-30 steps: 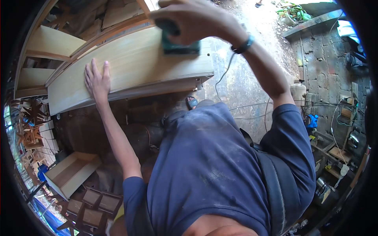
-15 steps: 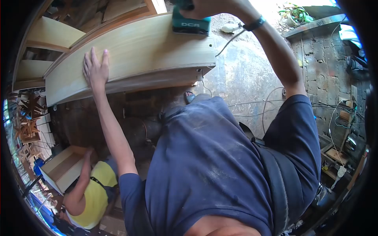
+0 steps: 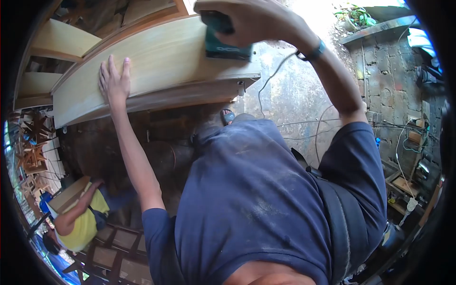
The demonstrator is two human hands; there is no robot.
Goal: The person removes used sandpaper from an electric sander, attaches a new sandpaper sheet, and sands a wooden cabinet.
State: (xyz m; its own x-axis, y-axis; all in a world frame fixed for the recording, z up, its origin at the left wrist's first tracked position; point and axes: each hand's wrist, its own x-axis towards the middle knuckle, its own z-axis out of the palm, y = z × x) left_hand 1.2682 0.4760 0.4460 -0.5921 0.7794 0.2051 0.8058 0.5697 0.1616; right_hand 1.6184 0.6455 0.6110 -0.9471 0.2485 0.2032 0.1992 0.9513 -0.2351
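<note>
My right hand (image 3: 254, 23) is wrapped round a dark green electric sander (image 3: 226, 50), whose base rests on the pale wooden panel (image 3: 164, 52) near its right end. The sander's lettering is blurred. From its side a thin cord (image 3: 275, 71) hangs down past the panel's end. Flat on the same panel, toward its left end, lies my left hand (image 3: 115, 85), fingers spread and holding nothing. The panel forms the upper side of a wooden furniture carcass with open compartments (image 3: 64, 38) at the upper left.
At the lower left a co-worker in a yellow top (image 3: 90, 218) bends by a wooden box (image 3: 69, 194). Cables (image 3: 318, 123) run over the concrete floor (image 3: 294, 90). A brick wall (image 3: 392, 80) and cluttered shelving (image 3: 403, 183) stand at the right. Wooden pieces (image 3: 35, 154) are stacked at far left.
My right hand and the sander have moved toward me across the panel. My left hand stays in nearly the same place. The co-worker has shifted left, and the wooden box has tilted.
</note>
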